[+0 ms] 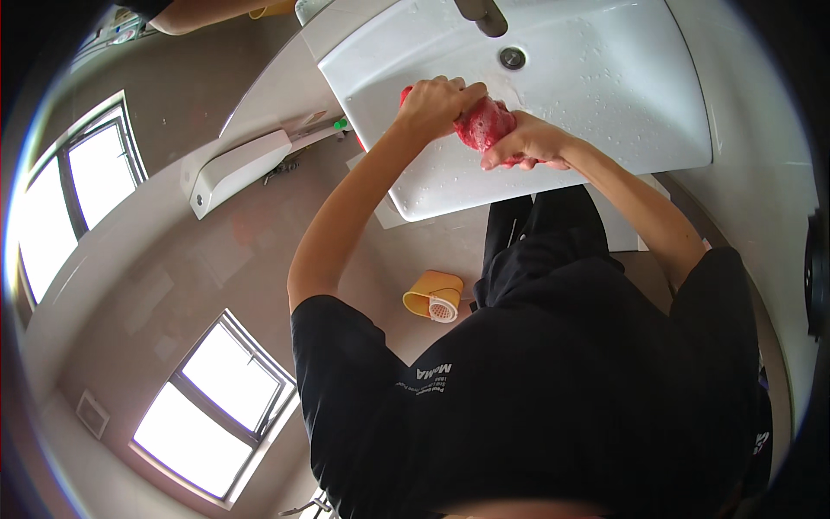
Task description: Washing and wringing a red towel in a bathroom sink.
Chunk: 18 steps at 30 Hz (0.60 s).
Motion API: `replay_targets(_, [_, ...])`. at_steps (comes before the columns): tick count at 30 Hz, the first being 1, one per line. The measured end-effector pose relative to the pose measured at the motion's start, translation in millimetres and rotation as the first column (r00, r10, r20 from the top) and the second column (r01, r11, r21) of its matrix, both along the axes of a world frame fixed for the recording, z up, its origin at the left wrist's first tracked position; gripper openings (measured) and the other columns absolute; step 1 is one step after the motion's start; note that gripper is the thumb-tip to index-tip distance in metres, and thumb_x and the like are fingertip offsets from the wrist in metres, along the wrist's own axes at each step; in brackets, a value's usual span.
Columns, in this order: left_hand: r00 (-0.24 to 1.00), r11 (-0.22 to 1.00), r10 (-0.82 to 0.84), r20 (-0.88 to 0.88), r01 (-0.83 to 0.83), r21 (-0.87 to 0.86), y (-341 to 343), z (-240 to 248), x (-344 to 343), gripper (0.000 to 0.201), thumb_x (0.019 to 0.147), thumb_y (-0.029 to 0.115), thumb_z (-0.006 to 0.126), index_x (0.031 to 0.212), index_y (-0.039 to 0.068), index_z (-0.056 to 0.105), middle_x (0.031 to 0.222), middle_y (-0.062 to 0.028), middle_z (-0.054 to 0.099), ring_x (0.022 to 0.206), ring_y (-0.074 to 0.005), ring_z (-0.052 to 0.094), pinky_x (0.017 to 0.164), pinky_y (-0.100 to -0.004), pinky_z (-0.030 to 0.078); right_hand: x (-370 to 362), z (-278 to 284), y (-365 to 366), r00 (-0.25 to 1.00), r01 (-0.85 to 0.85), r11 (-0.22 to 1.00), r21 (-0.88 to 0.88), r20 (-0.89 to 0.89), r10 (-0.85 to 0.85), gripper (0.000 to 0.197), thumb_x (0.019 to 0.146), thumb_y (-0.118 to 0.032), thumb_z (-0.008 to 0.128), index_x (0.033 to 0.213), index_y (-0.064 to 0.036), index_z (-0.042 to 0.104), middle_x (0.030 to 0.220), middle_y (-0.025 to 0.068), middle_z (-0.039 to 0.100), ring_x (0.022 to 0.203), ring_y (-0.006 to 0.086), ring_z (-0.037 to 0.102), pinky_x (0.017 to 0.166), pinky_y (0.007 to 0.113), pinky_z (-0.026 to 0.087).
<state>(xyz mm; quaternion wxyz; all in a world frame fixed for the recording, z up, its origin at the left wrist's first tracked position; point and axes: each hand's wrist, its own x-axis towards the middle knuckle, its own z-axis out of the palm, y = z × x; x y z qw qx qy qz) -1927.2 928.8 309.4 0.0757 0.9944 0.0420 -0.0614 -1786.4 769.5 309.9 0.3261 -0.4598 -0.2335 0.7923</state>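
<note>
Over the near part of a white washbasin (596,95), both hands grip a bunched red cloth (485,126). The cloth looks wet, with pale suds on its surface. My left hand (439,105) is closed round one end, and a bit of red shows beyond its knuckles. From the other side my right hand (534,141) wraps the cloth, with its thumb and fingers toward the basin's near rim. Some red also shows below these fingers. The cloth's middle bulges between the two hands.
A dark tap (483,16) and a round metal drain (512,58) are at the basin's far side. Water drops dot the basin. On the floor stands a yellow mop bucket (435,290) with a white strainer. A white fixture (240,171) is along the left wall.
</note>
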Motion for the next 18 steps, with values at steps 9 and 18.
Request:
replay_targets(9, [0.939, 0.998, 0.061, -0.339, -0.059, 0.018, 13.7, -27.7, 15.2, 0.030, 0.072, 0.023, 0.072, 0.097, 0.011, 0.060, 0.073, -0.0104, 0.067, 0.071, -0.0304, 0.067, 0.060, -0.0427, 0.053, -25.1, -51.1, 18.3, 0.968, 0.220, 0.974, 0.052, 0.114, -0.224, 0.020, 0.064, -0.014, 0.072, 0.075, -0.0061, 0.057, 0.064, 0.0003, 0.053, 0.053, 0.0099, 0.046, 0.050, 0.027, 0.038])
replay_targets(18, [0.864, 0.986, 0.156, -0.478, -0.162, 0.029, 0.8, -44.7, 6.5, 0.022, 0.073, 0.019, 0.069, 0.091, 0.007, 0.063, 0.079, -0.0127, 0.068, 0.078, -0.0324, 0.068, 0.068, -0.0439, 0.055, -24.3, -96.0, 23.6, 0.926, 0.016, 0.943, 0.333, 0.350, -0.139, 0.047, 0.063, -0.010, 0.072, 0.107, -0.0005, 0.055, 0.085, 0.0052, 0.061, 0.074, 0.0152, 0.058, 0.068, 0.031, 0.049])
